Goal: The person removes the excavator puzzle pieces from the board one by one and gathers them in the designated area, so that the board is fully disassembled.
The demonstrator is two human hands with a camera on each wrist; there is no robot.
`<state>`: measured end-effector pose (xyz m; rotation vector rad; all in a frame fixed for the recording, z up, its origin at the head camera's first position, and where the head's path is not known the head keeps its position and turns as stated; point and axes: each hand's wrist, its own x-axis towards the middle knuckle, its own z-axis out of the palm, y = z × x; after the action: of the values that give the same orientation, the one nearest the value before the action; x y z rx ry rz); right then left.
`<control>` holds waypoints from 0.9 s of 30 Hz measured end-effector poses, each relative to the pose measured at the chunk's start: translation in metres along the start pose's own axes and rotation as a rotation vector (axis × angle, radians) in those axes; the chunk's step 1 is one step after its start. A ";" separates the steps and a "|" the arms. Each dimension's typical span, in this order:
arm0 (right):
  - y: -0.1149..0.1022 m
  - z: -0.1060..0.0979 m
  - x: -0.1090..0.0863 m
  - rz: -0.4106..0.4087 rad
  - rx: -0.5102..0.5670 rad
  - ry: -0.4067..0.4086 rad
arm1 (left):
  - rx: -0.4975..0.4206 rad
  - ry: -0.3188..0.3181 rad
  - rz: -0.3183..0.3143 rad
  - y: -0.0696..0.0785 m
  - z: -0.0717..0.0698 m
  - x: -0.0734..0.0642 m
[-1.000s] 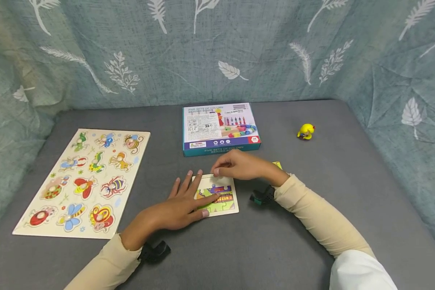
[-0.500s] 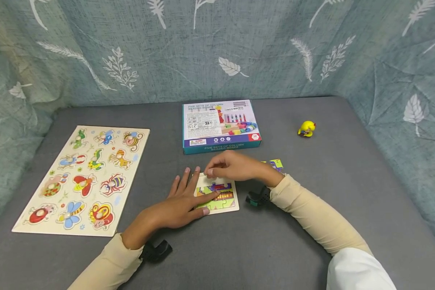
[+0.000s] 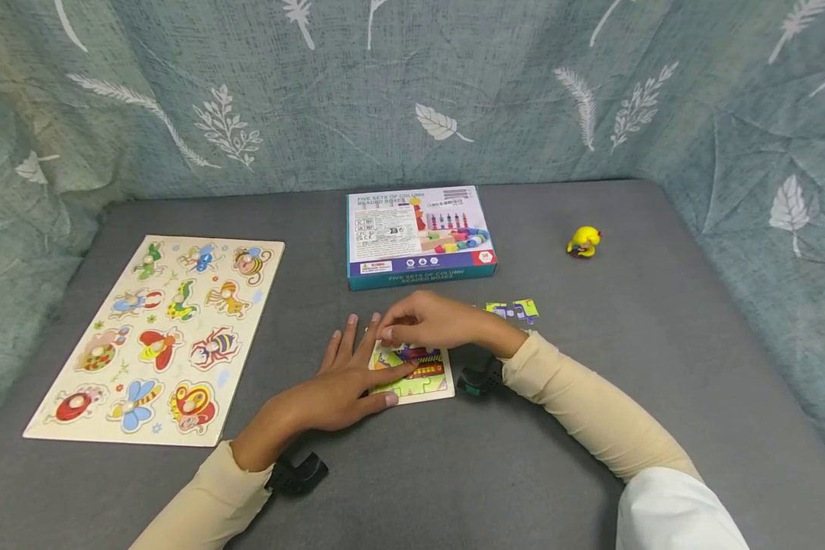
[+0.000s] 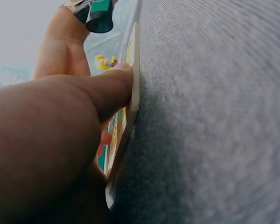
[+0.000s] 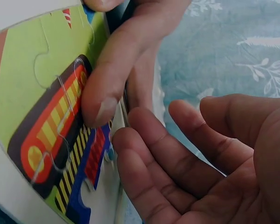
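One puzzle [image 3: 428,382] lies on the tabletop [image 3: 522,466]. The right hand [image 3: 438,319] has slid to its far-left corner, so work seems centred there; fingers curled, any grip hidden. The left hand's [image 3: 337,393] straight, spread fingers rest on it. Right of the puzzle: at least two loose pieces [image 3: 525,310], one yellow toy [image 3: 584,241]; beyond, one box [image 3: 385,238]; left, one insect board [image 3: 187,336].
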<state>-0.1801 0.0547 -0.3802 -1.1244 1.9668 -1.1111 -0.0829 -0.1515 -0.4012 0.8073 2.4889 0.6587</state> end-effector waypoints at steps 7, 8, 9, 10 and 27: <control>0.000 0.002 0.003 -0.014 0.013 -0.015 | 0.001 0.013 0.008 0.000 0.000 0.000; -0.001 0.002 0.004 -0.016 0.012 -0.015 | 0.002 0.012 0.006 0.000 0.000 0.000; -0.001 0.003 0.004 -0.020 0.009 -0.014 | 0.002 0.010 0.005 0.000 -0.001 0.000; -0.002 0.003 0.005 -0.023 0.007 -0.015 | 0.003 0.008 0.005 0.000 -0.001 0.000; -0.002 0.006 0.011 -0.053 0.088 -0.012 | 0.024 -0.041 -0.017 -0.001 -0.001 0.000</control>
<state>-0.1796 0.0427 -0.3826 -1.1390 1.8702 -1.2040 -0.0837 -0.1520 -0.4012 0.7992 2.4685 0.6020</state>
